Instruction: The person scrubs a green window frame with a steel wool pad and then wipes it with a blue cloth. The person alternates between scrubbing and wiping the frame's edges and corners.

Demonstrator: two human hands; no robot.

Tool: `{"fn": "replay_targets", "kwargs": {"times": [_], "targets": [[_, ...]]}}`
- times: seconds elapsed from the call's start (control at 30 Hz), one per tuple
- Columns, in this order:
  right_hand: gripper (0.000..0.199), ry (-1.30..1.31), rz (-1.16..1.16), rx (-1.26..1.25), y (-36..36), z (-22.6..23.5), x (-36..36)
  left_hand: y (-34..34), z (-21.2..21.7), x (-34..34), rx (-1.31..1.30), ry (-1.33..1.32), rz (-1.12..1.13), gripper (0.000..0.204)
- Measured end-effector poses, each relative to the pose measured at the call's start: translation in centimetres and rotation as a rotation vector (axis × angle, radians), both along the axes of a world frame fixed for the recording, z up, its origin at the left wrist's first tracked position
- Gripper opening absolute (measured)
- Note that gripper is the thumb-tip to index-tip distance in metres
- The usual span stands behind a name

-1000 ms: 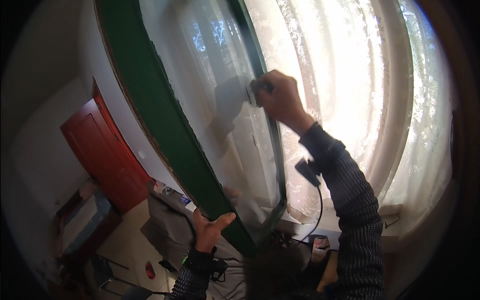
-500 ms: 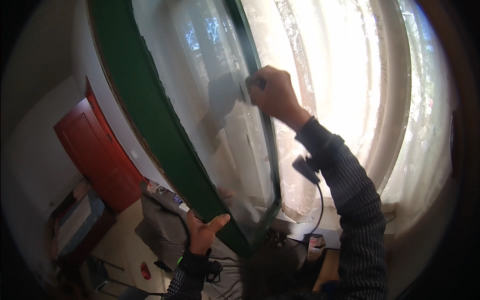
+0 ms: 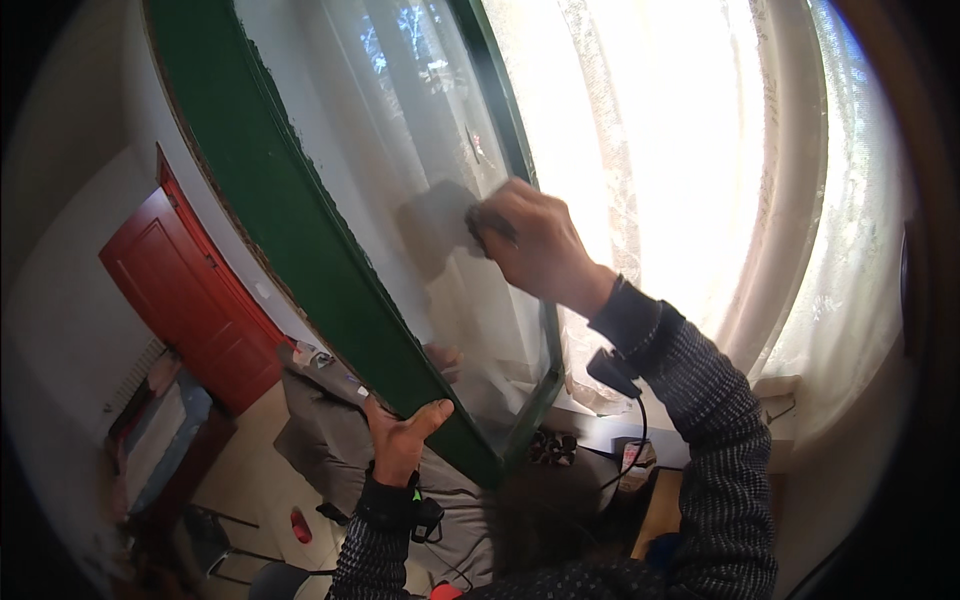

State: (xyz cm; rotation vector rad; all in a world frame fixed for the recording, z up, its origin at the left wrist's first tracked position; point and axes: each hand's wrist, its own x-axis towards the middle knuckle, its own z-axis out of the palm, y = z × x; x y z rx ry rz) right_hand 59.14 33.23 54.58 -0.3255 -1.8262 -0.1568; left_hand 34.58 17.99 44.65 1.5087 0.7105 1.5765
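Note:
A tall window sash with a green frame (image 3: pixel 270 190) stands swung open in front of me. My left hand (image 3: pixel 403 438) grips its lower edge, thumb on the near face and fingers hidden behind. My right hand (image 3: pixel 540 240) is closed around a dark, crumpled wad, perhaps a cloth (image 3: pixel 490 226), pressed against the glass pane (image 3: pixel 400 140) near the far stile. Its exact kind is hard to make out. The pane reflects my hand and the curtains. A black device with a cable (image 3: pixel 612 372) hangs at my right wrist.
White lace curtains (image 3: pixel 680 150) hang bright behind the sash on the right. Below lies a grey cloth-covered surface (image 3: pixel 330 445). A small carton (image 3: pixel 636 464) stands by the sill. Far left are a red door (image 3: pixel 195 295), a bed (image 3: pixel 165 440) and a chair (image 3: pixel 225 545).
My right hand has moved down and slightly left across the pane with the dark wad. The left hand keeps its hold on the frame. The view has shifted slightly.

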Motion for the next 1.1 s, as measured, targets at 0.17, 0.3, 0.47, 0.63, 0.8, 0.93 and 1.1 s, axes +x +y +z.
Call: {"fn": "replay_targets", "kwargs": {"times": [0.17,0.3,0.47,0.63,0.8,0.93,1.1], "targets": [[0.006,0.377,-0.142,-0.261,-0.3,-3.6,-0.2,-0.2,0.1,0.4,-0.008,-0.004,0.018,0.070],[0.008,0.083,0.031,-0.063,-1.0,-3.3,-0.6,0.0,0.0,0.3,-0.009,0.005,0.015,0.071],[0.008,0.289,-0.133,-0.342,-1.2,-3.0,-0.6,-0.1,0.0,0.0,0.010,0.079,0.053,0.071],[0.009,0.281,-0.143,-0.238,-1.1,-3.4,-0.6,-0.4,0.0,0.2,-0.009,0.010,0.027,0.071],[0.006,0.059,-0.047,-0.193,-1.8,-3.1,-0.9,-0.5,0.1,0.2,-0.045,0.057,0.068,0.073],[0.006,0.375,-0.217,-0.337,-1.0,-3.4,-0.3,-0.8,0.2,0.2,-0.074,0.075,0.088,0.073],[0.022,0.080,-0.054,0.154,-0.5,-5.0,-1.1,-0.3,0.2,0.3,-0.034,-0.004,0.041,0.073]]}}
